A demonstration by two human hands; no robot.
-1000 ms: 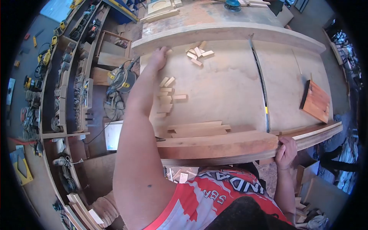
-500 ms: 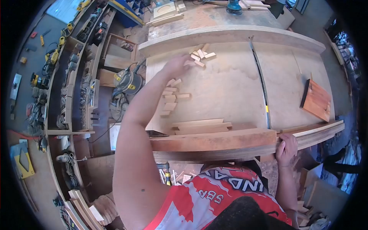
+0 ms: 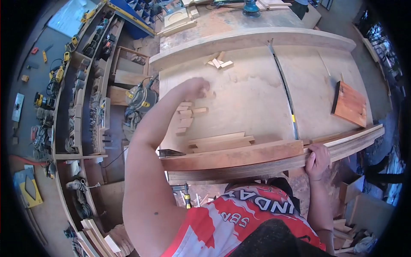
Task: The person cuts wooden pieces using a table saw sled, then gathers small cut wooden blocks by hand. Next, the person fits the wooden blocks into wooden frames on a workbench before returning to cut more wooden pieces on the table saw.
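My left hand [image 3: 198,88] is over the left part of a plywood base [image 3: 244,103], with fingers curled round a small wooden block [image 3: 210,93], blurred by motion. Just below it lie several small pale wooden blocks [image 3: 185,115] in a rough column. Farther off, near the back fence [image 3: 252,42], sits a loose pile of similar blocks [image 3: 217,63]. My right hand [image 3: 317,161] is wrapped over the laminated front rail [image 3: 351,148], right of a thick reddish-brown wooden beam [image 3: 231,155].
A dark slot [image 3: 282,81] runs front to back through the base. Right of it lies a reddish wooden board [image 3: 350,105]. Thin wooden strips [image 3: 222,141] lie along the beam. Shelves of tools [image 3: 81,98] and a shop vacuum [image 3: 143,96] stand on the left.
My left hand has come back from the far pile toward the near blocks, and that pile now holds fewer blocks. My right hand stays on the rail. The view has shifted slightly.
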